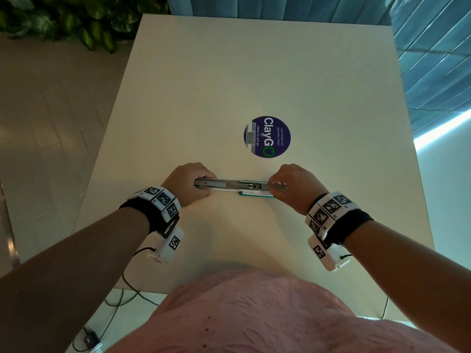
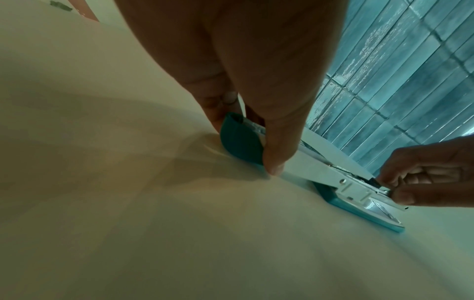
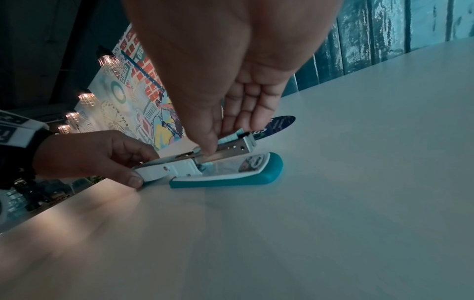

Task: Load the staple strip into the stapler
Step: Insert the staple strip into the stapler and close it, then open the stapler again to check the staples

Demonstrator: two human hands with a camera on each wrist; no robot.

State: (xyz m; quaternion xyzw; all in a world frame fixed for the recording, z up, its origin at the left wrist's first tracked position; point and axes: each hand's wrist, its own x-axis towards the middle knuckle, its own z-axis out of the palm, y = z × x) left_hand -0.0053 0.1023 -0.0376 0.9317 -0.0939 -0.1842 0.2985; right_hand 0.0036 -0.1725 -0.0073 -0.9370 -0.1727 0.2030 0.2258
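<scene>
A teal and white stapler (image 1: 239, 186) lies swung open flat on the white table (image 1: 229, 85), its teal base (image 3: 231, 179) down. My left hand (image 1: 190, 186) grips the flipped-back top cover (image 2: 239, 140) at the left end, thumb on the near side. At the right end my right hand (image 1: 285, 187) pinches the metal magazine (image 3: 237, 147) between thumb and fingers. The channel with its pusher (image 1: 251, 186) faces up. I cannot make out a staple strip apart from the metal under my right fingers.
A round blue sticker (image 1: 267, 136) sits on the table just beyond the stapler. Tiled wall panels (image 1: 433, 59) run along the right and far sides, and plants (image 1: 63, 19) stand at the far left. Cables (image 1: 122, 296) hang off the near edge.
</scene>
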